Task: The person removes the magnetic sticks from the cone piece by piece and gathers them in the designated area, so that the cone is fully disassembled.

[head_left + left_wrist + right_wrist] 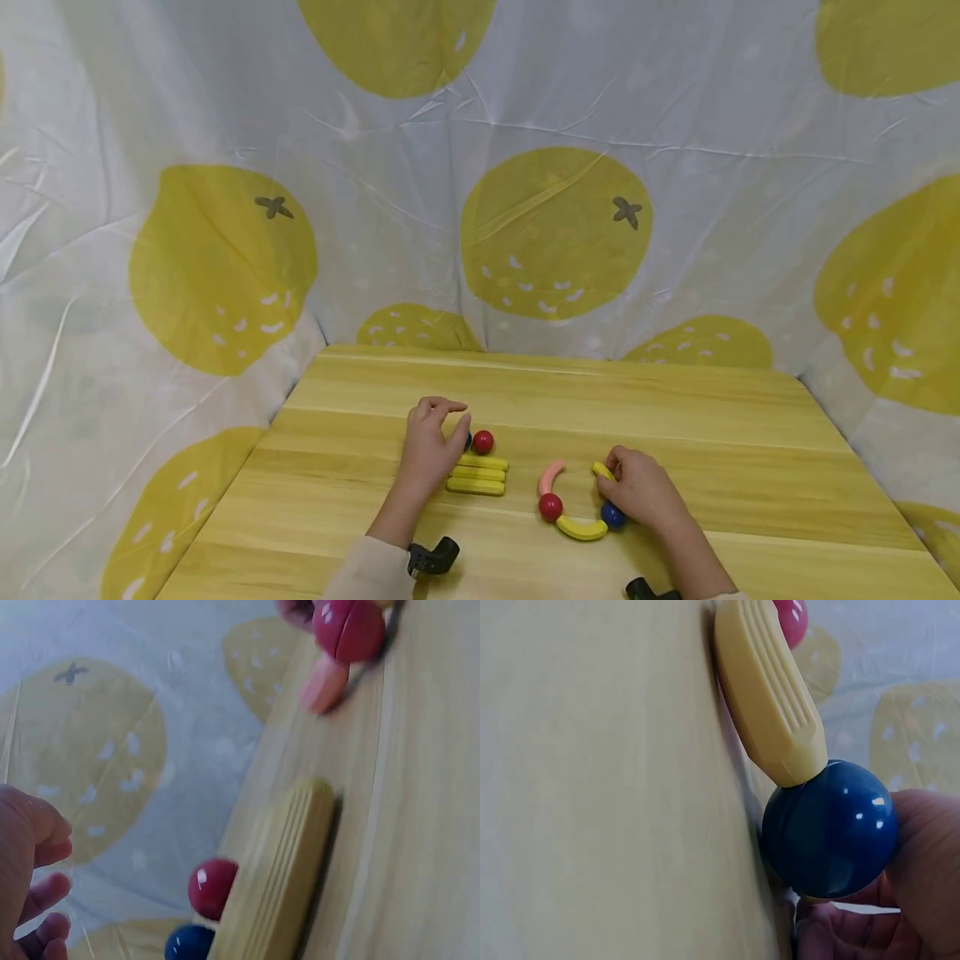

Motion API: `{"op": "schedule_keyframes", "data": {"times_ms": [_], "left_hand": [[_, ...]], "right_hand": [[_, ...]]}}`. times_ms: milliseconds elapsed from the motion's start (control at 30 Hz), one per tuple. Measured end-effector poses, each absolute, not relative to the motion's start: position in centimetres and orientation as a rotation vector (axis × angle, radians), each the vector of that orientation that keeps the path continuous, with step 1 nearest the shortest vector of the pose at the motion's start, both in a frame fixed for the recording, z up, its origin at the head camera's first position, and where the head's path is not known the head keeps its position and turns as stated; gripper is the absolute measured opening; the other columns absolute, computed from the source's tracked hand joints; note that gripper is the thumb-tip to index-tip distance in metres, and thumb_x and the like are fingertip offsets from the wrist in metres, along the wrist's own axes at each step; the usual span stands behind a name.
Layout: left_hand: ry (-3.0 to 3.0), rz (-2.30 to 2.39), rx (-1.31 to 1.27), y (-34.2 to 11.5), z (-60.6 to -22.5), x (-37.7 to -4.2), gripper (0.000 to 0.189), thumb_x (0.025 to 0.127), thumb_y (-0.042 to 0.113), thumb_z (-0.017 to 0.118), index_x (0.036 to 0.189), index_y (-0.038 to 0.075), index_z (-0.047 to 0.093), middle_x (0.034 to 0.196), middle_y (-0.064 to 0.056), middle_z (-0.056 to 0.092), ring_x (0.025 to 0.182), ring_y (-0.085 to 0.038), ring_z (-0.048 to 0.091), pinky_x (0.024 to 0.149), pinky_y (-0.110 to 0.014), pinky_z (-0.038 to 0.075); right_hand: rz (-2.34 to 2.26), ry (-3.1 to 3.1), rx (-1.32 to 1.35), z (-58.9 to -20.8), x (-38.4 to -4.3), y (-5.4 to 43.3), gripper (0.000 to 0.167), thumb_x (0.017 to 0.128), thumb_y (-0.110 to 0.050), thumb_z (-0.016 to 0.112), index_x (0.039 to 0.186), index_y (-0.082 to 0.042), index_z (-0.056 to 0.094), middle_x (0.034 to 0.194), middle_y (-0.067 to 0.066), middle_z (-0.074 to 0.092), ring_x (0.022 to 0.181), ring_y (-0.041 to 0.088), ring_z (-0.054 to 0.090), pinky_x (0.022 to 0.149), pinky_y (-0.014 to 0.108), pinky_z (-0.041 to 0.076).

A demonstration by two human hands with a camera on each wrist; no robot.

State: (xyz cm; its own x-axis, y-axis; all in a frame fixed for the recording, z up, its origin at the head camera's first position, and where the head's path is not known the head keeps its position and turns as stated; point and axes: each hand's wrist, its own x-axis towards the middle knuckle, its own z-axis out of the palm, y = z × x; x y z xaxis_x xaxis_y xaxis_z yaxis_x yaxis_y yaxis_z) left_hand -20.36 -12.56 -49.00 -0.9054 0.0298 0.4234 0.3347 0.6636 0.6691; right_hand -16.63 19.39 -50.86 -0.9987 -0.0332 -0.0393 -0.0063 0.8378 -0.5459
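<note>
My right hand pinches a curved yellow stick, its lower end hidden by the fingers near a blue ball. From that ball a curved yellow stick runs to a red ball, and a curved pink stick rises from there, making an open-topped arc. In the right wrist view the blue ball touches the ribbed yellow stick. My left hand hovers with loosely bent fingers, holding nothing, beside a second red ball and a partly hidden blue ball.
Several straight yellow sticks lie side by side just right of my left wrist. All the pieces are on a wooden table. A lemon-print cloth hangs behind and beside it. Black devices sit on both wrists.
</note>
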Motion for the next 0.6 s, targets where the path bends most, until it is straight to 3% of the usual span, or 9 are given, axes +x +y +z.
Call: {"op": "schedule_keyframes", "data": {"times_ms": [200,400,500,600], "left_hand": [[-2.579,-0.709,-0.775,-8.3,-47.5,-17.2,0.014,0.096,0.022,0.073,0.108,0.016,0.076,0.100,0.000,0.069,0.084,-0.013,0.062,0.078,-0.028,0.053],[-2.838,-0.955,-1.177,-4.4,-48.1,-14.6,0.021,0.099,0.029,0.068,0.116,0.017,0.074,0.085,0.013,0.068,0.066,0.009,0.050,0.063,-0.009,0.044],[-2.882,-0.912,-1.265,-3.5,-49.0,-14.3,0.025,0.099,0.032,0.069,0.119,0.018,0.072,0.080,0.017,0.067,0.068,0.013,0.051,0.065,-0.008,0.043],[-2.877,-0.842,-1.249,-3.5,-49.7,-14.5,0.025,0.097,0.033,0.070,0.118,0.019,0.072,0.086,0.015,0.069,0.076,0.011,0.054,0.072,-0.009,0.046]], "right_hand": [[-0.802,2.985,0.000,-51.0,-16.4,19.4,0.027,0.087,-0.021,0.074,0.106,-0.008,0.062,0.064,0.001,0.050,0.056,0.016,0.044,0.053,0.030,0.033],[-0.851,2.936,0.006,-50.6,-16.1,19.4,0.027,0.093,-0.025,0.071,0.112,-0.008,0.063,0.063,0.000,0.050,0.055,0.016,0.045,0.053,0.030,0.033],[-0.952,2.859,-0.021,-50.3,-16.0,19.5,0.026,0.096,-0.022,0.067,0.118,-0.008,0.064,0.064,0.001,0.053,0.054,0.016,0.046,0.051,0.030,0.035],[-1.070,2.756,-0.021,-50.1,-16.0,19.5,0.027,0.096,-0.016,0.066,0.121,-0.008,0.064,0.069,0.002,0.058,0.052,0.015,0.051,0.049,0.029,0.042]]}}
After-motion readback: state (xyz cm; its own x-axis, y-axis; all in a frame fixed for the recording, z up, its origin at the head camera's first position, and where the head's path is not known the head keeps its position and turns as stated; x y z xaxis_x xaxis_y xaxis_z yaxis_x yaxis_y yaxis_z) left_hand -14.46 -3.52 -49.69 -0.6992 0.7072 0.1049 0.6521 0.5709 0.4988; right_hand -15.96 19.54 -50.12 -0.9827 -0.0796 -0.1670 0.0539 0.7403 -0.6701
